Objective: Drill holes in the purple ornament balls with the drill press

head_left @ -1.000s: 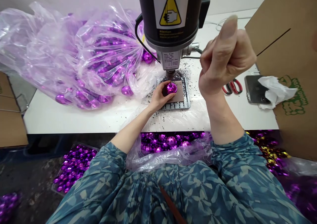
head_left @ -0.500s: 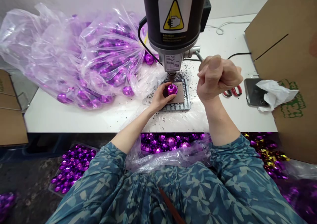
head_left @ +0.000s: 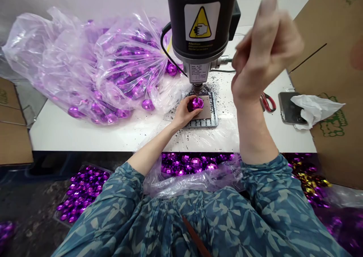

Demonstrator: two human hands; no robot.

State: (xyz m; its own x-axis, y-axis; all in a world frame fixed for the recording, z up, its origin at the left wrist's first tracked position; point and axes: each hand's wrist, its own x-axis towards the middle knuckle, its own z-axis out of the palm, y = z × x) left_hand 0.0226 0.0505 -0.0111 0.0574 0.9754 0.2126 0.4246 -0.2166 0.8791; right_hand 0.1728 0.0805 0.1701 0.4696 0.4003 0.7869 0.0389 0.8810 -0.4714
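Note:
A bench drill press (head_left: 202, 22) stands over the table, its chuck (head_left: 197, 86) pointing down. Under it, my left hand (head_left: 184, 112) pinches a shiny purple faceted ball (head_left: 197, 103) between thumb and fingers. The ball rests on a small brown board (head_left: 206, 111) on the slotted metal base (head_left: 213, 123), with the drill tip right at its top. My right hand (head_left: 265, 50), blurred, is raised at the machine's right side, fingers curled round the drill press lever (head_left: 227, 60). Most of that lever is hidden by the hand.
Clear plastic bags (head_left: 127, 67) of purple balls fill the left of the table. Scissors (head_left: 268, 102), a phone (head_left: 292, 107) and crumpled tissue (head_left: 314, 107) lie right, beside a cardboard box (head_left: 326, 71). More purple balls (head_left: 195, 162) sit in plastic below the table edge. Dark shavings surround the base.
My right hand has risen with the lever and shifted a little rightward. My left hand and the ball stay put beneath the drill.

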